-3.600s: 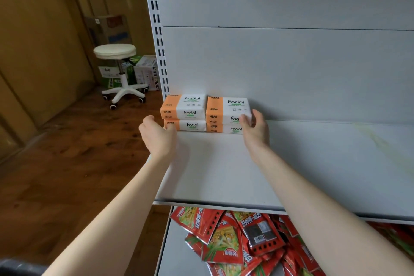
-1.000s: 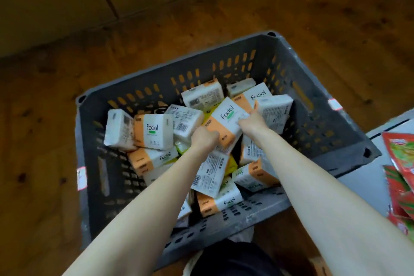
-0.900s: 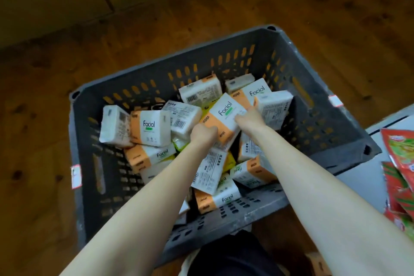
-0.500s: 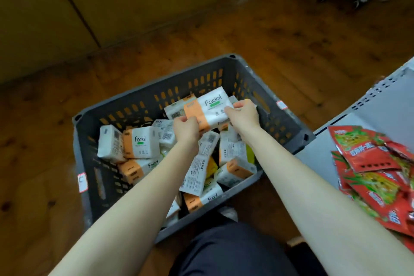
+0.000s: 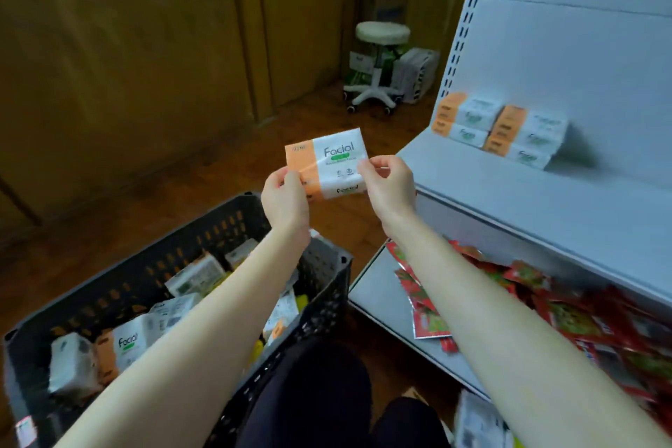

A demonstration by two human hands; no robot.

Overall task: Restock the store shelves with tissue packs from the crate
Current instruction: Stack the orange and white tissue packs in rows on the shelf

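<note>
Pack is hanging in mid-air between the two hands, clear of the crate and not yet on the shelf. The left hand is pinching its orange end at 8 o'clock and the right hand is pinching its white end at 4 o'clock, both curled on the wrapper. Gripping it by the two short ends is leaving the printed face up and the pack level, probably so that it lands squared like the others. Whether a second one is lying under it I cannot tell.

At 2 o'clock the shelf is carrying two stacks pushed against the back panel at its left end, with their orange ends to the left. The bare board just right of them is looking like the next slot.

At 7 o'clock the crate is sitting on the floor beside the person's knee, within easy reach. Loose packs are lying jumbled in it, so much of the job seems left.

At 5 o'clock red sachets are lying heaped on the lower board. At 12 o'clock a stool is standing by the wall.
</note>
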